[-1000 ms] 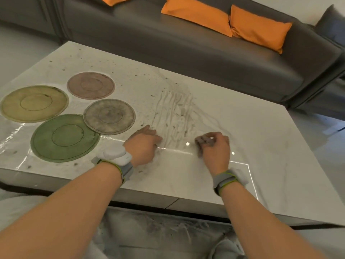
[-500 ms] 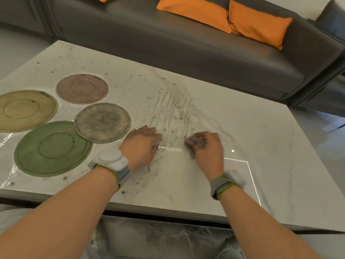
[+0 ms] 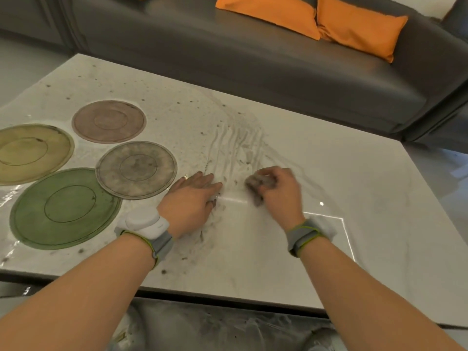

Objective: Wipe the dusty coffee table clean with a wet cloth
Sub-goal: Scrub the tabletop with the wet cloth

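A dark grey sofa [image 3: 253,54] holds 2 orange cushions [image 3: 268,15]; the floor [image 3: 22,69] looks pale grey.

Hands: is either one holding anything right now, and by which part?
The right hand holds a bunched grey cloth, fingers curled over the wad on the table. The left hand lies flat, holding nothing.

You're looking at a pale marble coffee table [image 3: 342,178] filmed with grey dust, streaked with finger-like tracks near its middle. Four round plates lie flat on its left part — a yellow plate [image 3: 27,153], a pink plate [image 3: 109,121], a grey plate [image 3: 136,169] and a green plate [image 3: 64,209]. The grey plate's edge overlaps the green one's rim. Dark specks dot the top — thickest along the far left.
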Tool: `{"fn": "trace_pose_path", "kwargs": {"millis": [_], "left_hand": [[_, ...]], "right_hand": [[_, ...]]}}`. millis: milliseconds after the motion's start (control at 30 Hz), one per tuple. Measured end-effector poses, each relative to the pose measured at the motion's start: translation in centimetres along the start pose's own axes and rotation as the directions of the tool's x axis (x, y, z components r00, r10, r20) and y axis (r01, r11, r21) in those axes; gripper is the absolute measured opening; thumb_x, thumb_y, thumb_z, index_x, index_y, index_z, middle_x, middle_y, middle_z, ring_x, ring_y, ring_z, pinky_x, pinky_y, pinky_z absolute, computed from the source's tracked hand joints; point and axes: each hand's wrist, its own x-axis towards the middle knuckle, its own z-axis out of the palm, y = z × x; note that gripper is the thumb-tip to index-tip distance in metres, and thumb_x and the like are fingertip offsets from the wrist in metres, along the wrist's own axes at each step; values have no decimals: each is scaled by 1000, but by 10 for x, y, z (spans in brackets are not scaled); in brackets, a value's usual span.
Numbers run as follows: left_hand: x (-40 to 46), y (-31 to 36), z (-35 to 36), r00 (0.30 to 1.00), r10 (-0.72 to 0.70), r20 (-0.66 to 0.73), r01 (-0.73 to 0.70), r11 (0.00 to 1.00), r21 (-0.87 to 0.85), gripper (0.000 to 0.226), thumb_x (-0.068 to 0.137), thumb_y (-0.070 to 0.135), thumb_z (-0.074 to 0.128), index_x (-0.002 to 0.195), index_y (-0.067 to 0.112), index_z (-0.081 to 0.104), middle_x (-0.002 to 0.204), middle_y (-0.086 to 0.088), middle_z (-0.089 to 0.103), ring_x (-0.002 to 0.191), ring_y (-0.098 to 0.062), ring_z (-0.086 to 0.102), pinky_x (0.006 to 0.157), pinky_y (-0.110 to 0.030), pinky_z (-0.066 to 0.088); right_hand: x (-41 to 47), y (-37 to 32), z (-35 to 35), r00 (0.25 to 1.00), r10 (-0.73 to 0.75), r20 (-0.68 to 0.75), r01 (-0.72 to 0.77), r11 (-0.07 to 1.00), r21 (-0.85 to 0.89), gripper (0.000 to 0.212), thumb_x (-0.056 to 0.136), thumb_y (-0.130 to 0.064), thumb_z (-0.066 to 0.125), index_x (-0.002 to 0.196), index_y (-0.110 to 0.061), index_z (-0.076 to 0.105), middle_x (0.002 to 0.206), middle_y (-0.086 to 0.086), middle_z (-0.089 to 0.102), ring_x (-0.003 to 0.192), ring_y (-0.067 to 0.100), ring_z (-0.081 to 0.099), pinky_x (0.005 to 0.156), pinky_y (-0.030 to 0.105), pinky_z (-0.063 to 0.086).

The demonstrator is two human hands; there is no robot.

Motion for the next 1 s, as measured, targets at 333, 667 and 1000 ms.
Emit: {"fn": "trace_pose_path", "kwargs": {"millis": [333, 667, 1000], "left_hand": [[11, 1, -4, 1000, 11, 12, -11, 1000, 24, 54, 94, 37, 46, 146, 34, 33, 158, 5, 24, 147, -18, 17, 119, -35, 13], [18, 2, -7, 999, 4, 35, -5, 1000, 18, 56, 95, 38, 45, 148, 35, 29, 158, 8, 20, 147, -14, 13, 119, -35, 12], [26, 2, -3, 1000, -15, -10, 16, 1000, 9, 56, 93, 43, 46, 146, 38, 29, 159, 8, 17, 147, -16, 12, 119, -38, 7]], "right_hand": [[-14, 0, 34, 947, -237, 219, 278, 943, -182, 28, 77, -3, 61, 102, -15, 65, 107, 0, 55, 98, 17, 59, 90, 25, 48], [49, 37, -17, 944, 163, -286, -238, 938, -251, 21, 82, -15, 67, 102, -17, 63, 112, 3, 49, 88, 26, 63, 79, 26, 46], [56, 28, -7, 996, -60, 67, 59, 998, 19, 20, 77, -14, 76, 94, -23, 69, 103, 1, 59, 82, -3, 63, 72, 12, 51]]}}
